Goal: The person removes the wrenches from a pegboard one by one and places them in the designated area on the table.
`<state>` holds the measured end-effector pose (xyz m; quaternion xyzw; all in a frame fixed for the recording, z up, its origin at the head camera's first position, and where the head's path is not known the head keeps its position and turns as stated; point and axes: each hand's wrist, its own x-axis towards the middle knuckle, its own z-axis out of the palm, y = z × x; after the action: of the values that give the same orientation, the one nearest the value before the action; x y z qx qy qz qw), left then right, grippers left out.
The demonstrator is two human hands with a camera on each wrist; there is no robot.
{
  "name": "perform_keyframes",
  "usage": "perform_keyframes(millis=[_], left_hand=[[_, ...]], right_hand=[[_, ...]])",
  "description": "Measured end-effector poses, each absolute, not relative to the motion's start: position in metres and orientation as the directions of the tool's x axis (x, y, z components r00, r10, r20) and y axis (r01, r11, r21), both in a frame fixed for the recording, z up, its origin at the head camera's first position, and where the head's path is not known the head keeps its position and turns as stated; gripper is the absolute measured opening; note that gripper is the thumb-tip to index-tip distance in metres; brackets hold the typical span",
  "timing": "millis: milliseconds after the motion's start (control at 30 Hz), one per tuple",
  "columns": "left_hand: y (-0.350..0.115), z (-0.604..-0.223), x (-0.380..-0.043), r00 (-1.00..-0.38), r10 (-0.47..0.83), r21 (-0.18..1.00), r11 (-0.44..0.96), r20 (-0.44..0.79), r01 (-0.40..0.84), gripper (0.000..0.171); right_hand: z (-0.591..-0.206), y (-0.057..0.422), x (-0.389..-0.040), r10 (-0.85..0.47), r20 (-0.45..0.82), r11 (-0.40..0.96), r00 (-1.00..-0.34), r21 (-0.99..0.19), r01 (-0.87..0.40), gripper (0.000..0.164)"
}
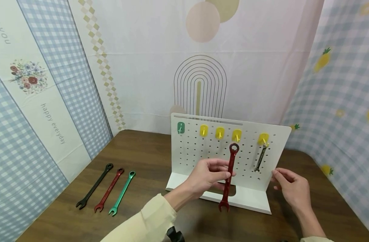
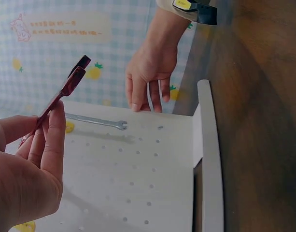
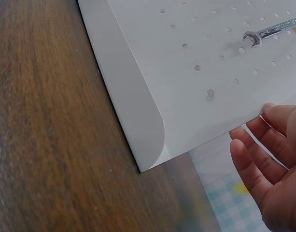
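Note:
My left hand [image 1: 207, 178] pinches a red combination wrench [image 1: 229, 174] between thumb and fingers, in front of the white pegboard [image 1: 190, 161]. The wrench hangs nearly upright, ring end at the top just below a yellow hook [image 1: 236, 135], open end down. In the left wrist view the wrench [image 2: 65, 92] appears almost edge-on. At the board's right edge, my right hand [image 1: 293, 190] grips the edge with thumb and fingertips; the right wrist view shows the thumb at the front face. A small silver wrench [image 1: 261, 158] hangs from the rightmost yellow hook [image 1: 263, 138].
On the left of the wooden table [image 1: 136, 144] lie a black wrench [image 1: 95, 186], another red wrench [image 1: 109, 191] and a green wrench [image 1: 122, 194], side by side. The board also carries a green hook [image 1: 180, 127] and two more yellow hooks [image 1: 204, 130]. Patterned cloth [image 1: 142, 67] surrounds the table.

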<state>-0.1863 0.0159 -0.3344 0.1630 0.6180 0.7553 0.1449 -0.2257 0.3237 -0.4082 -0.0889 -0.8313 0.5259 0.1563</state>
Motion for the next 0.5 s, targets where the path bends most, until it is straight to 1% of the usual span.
perform_keyframes(millis=[333, 500], left_hand=[[0.006, -0.344, -0.182, -0.913, 0.408, 0.984, -0.164, 0.001, -0.072, 0.027], [-0.002, -0.35, -0.182, -0.907, 0.42, 0.987, -0.141, -0.008, -0.075, 0.027]], right_hand=[[-0.411, 0.321, -0.221, 0.311, 0.165, 0.401, -0.936, -0.915, -0.029, 0.04], [-0.412, 0.319, -0.219, 0.317, 0.163, 0.409, -0.934, -0.912, -0.02, 0.041]])
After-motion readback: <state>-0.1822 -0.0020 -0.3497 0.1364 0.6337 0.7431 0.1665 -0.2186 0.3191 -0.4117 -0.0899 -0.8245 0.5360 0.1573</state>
